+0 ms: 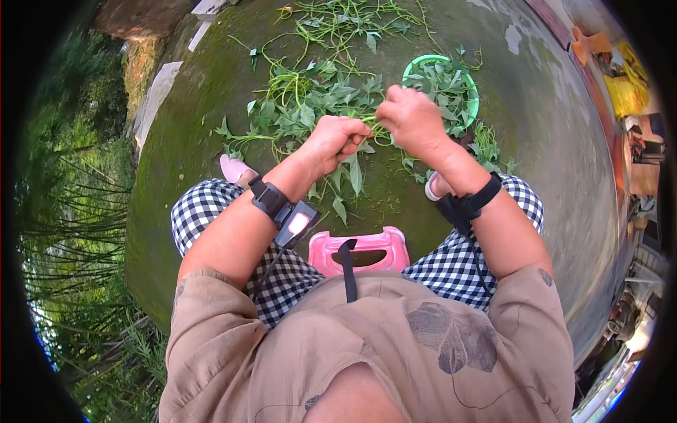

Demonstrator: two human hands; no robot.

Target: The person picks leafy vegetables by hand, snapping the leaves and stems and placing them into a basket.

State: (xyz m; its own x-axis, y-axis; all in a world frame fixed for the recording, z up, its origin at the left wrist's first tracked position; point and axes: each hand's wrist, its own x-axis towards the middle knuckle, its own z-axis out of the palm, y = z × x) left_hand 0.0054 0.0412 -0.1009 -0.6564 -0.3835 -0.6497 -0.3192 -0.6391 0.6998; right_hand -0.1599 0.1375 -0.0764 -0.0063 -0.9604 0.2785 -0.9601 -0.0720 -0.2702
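Observation:
My left hand is closed in a pinch on a leafy vine stem, whose pointed green leaves hang below the fingers. Close by on the right, my right hand has its fingers bent together at the green stems between the two hands; its exact grip is partly hidden. Just beyond both hands, a tangled pile of leafy vines lies on the mossy ground. A green basket filled with picked leaves stands behind my right hand, which overlaps its near left side.
Bare long stems spread over the ground farther off. Loose leaves lie right of my right wrist. A pink plastic stool is between my knees. Yellow bags and clutter line the right side; dense plants grow at left.

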